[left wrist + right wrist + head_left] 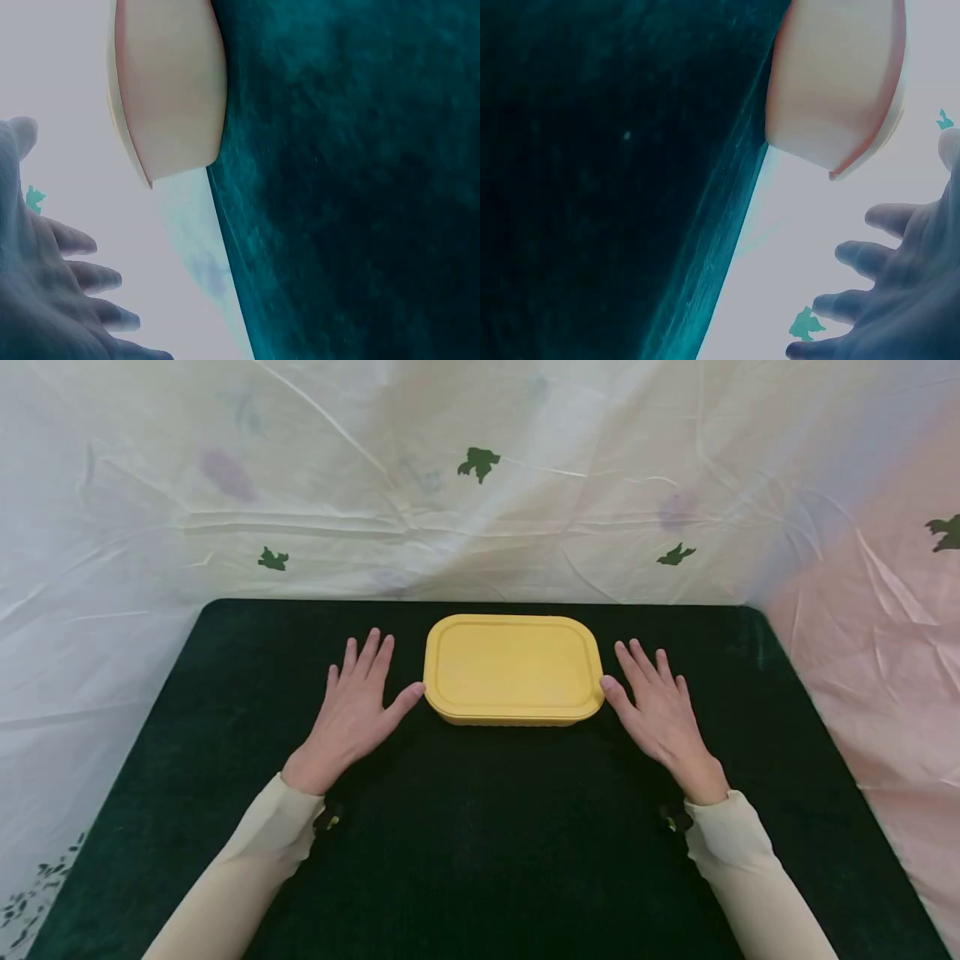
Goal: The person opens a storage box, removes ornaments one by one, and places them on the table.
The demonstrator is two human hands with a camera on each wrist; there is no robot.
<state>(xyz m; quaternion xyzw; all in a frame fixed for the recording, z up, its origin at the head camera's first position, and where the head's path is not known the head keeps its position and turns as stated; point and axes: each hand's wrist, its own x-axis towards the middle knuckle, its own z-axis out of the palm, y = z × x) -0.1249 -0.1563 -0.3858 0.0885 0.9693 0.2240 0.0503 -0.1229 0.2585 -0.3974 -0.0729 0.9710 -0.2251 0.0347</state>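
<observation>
A yellow lidded box (513, 664) sits toward the far edge of the bench (480, 843), between the left hand (352, 712) and right hand (662, 713), both spread and gripping nothing. The step looks like positioning; gripping would call for bringing both palms inward.

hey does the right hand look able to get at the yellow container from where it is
Probably yes: the right hand is spread beside the right end of the yellow container, and nothing visible stands between them.
</observation>
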